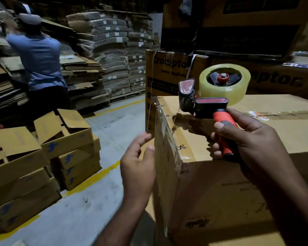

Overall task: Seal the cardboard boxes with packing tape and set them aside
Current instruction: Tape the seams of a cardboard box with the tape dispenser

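Observation:
A large brown cardboard box (238,183) fills the lower right, with clear tape running over its left top edge and down its left side. My right hand (247,137) grips the orange handle of a tape dispenser (208,103), held above the box top. A clear tape roll (224,84) sits on the dispenser. My left hand (139,162) is at the box's left side with straight fingers, its thumb at the taped edge; whether the palm touches the box is unclear.
Printed cartons (169,73) are stacked behind the box. Several open small boxes (64,137) stand on the floor to the left, along a yellow floor line (94,180). A person in a blue shirt (39,55) works at stacks of flat cardboard (105,50).

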Available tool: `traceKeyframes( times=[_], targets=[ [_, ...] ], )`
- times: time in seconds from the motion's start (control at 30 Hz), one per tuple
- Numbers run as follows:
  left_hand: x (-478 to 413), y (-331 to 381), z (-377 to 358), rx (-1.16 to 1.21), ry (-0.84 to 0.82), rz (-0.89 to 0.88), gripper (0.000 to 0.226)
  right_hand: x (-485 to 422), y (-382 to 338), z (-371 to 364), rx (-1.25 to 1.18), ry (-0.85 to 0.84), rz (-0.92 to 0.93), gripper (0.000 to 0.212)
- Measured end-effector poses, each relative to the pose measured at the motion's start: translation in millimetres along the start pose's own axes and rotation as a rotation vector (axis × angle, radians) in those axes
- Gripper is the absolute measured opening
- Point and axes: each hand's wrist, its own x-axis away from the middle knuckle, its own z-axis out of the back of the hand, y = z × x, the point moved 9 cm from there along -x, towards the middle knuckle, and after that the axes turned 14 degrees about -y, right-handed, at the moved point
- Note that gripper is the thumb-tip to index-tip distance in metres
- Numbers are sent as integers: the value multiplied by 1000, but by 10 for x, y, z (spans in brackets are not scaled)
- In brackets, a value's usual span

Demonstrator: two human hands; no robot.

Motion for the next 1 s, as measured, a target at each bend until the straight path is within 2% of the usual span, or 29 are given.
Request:
traceKeyframes(
  times=[0.07,0.17,0.23,0.37,0.47,0.6,0.7,0.77,0.87,0.97,1.0],
  targets=[
    [70,297,-183,-36,-1,-99,35,3,3,-8,-17,14,5,60],
    [300,594,-802,-126,-288,-188,64,20,-29,1,18,50,37,61],
    [373,583,-997,-238,-343,-201,74,46,-86,-8,75,73,58,60],
    [214,435,-927,-40,-234,-143,68,-8,-49,-69,99,76,42,55],
    [72,199,-924,17,-257,-43,65,-28,-31,-64,171,108,59,60],
    [-67,-44,-940,192,-388,-30,97,2,-60,-62,248,140,87,64],
    [-209,-262,-974,285,-504,62,106,27,-80,-59,266,155,92,65],
    [-385,-392,-948,190,-535,121,106,49,-111,-47,274,164,103,65],
    [-683,-511,-828,-112,-489,168,110,59,-146,-73,311,157,113,65],
    [-974,-634,-627,-352,-387,211,95,55,-116,-114,323,142,106,64],
    [-1054,-646,-514,-404,-293,223,86,60,-101,-117,320,141,100,64]
  ],
)
